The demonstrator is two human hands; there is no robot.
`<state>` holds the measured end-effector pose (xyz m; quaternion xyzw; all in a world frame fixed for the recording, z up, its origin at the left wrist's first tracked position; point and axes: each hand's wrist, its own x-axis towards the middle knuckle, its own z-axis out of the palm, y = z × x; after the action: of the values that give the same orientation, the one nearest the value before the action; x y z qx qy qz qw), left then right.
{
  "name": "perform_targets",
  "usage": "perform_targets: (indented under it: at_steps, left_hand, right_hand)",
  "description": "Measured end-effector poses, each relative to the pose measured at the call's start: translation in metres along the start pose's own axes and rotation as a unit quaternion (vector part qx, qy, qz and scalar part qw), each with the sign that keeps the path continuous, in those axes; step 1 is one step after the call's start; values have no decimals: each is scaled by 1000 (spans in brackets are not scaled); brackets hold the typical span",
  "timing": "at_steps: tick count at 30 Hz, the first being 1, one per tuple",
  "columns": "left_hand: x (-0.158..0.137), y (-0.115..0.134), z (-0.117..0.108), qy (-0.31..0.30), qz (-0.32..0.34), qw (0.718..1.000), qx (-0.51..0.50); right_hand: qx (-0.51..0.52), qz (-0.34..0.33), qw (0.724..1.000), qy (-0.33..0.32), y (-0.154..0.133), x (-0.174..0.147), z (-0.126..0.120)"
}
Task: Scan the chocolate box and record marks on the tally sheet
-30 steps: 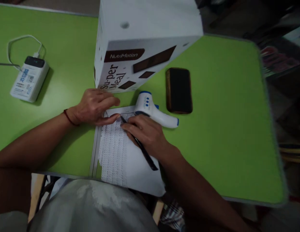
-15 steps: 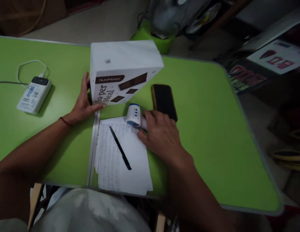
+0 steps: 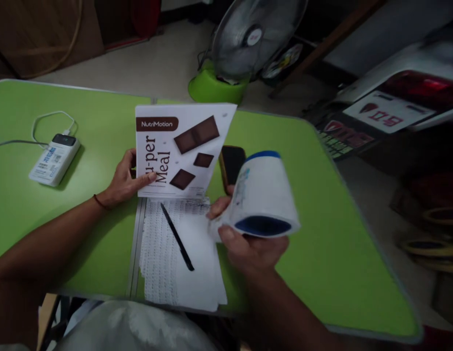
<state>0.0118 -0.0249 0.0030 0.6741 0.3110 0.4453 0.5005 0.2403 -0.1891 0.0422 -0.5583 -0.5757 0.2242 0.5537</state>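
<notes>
My left hand (image 3: 126,180) grips a white box (image 3: 190,165) by its left edge, thumb on the printed front and the other fingers behind. The box reads "NutriMotion" and shows brown bars; its front faces me, leaning back. In my right hand (image 3: 254,248) is a white and blue handheld barcode scanner (image 3: 266,195), lifted above the table, fingers wrapped round its handle. A black pen (image 3: 177,236) lies across printed sheets of paper (image 3: 197,273) in front of the box. Behind the scanner, a phone (image 3: 233,163) in a yellowish case is partly hidden.
Everything lies on a green table (image 3: 332,273) with a metal edge and a seam. A white power bank (image 3: 54,161) with cables sits at the left. Beyond the table stand a fan (image 3: 254,44) on a green stool (image 3: 215,87) and a vehicle's rear (image 3: 405,92).
My right hand has picked the scanner up off the papers and brought it closer to me. My left hand has tipped the box so its front turns up toward me.
</notes>
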Motion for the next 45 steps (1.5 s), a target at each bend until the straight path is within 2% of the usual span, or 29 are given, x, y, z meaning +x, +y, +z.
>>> perform_targets:
  at_steps: [2,4,7,10,15,23,37,45]
  left_hand:
    - [-2,1,1,-18,-26,999,-3]
    - [-3,1,1,-31,-46,998,15]
    - [-3,0,-1,-41,-57,997,32]
    - [-2,0,-2,-49,-44,997,29]
    - [-2,0,-3,-73,-11,996,45]
    - [-1,2,-5,-94,8,994,59]
    - [-1,3,-5,-106,18,993,53]
    - [-2,3,-4,-99,7,994,44]
  right_hand:
    - [118,40,992,-8,-9,-7,12]
    - [181,82,979,-39,-14,-10,23]
    - [196,151,967,-63,-14,-8,33]
    - [196,184,961,-64,-10,-7,36]
    - [212,184,958,-64,-7,-9,35]
    - [219,144,964,-39,-8,-2,41]
    - [239,180,951,-73,-5,5,51]
    - [237,192,951,-53,-7,3,51]
